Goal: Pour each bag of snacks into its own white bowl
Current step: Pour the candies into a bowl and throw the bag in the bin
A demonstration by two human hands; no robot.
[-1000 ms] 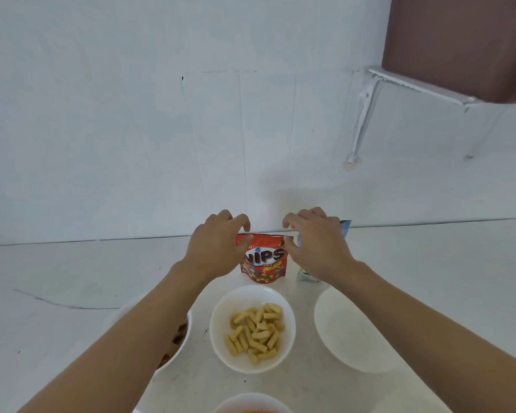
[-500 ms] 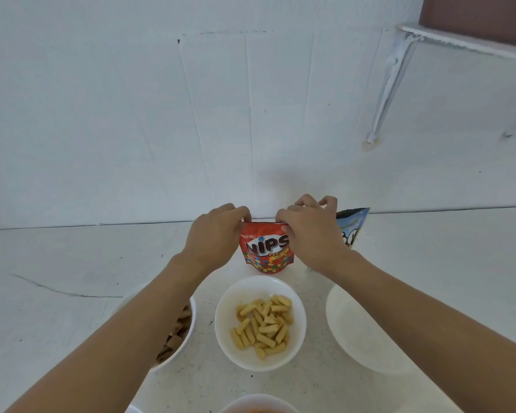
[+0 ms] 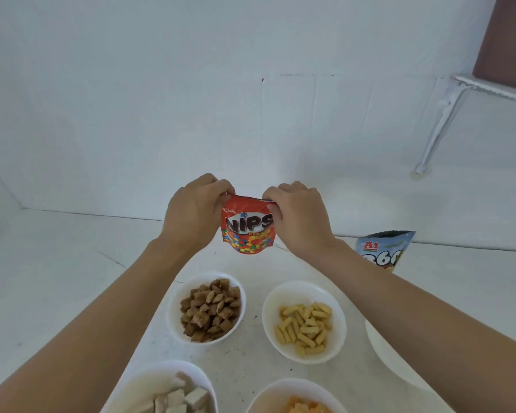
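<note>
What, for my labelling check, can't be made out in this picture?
Head view:
- Nips bag top seam, covered by left hand and right hand: torn or sealed unclear.
- Rightmost white bowl: inside hidden by right forearm.
- Bowl of pale chunks and bowl of orange snacks: cut off by bottom edge.

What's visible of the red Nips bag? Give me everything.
The red Nips bag is a small, glossy, foil-like pouch with brown-and-white NIPS lettering and coloured candies printed along the bottom. It hangs upright, front to the camera, slightly crumpled. The left hand and right hand each pinch a top corner, and the right thumb overlaps the S. It appears lifted clear of the table. A silver sliver shows at the top edge; I cannot tell whether it is torn open.
</note>
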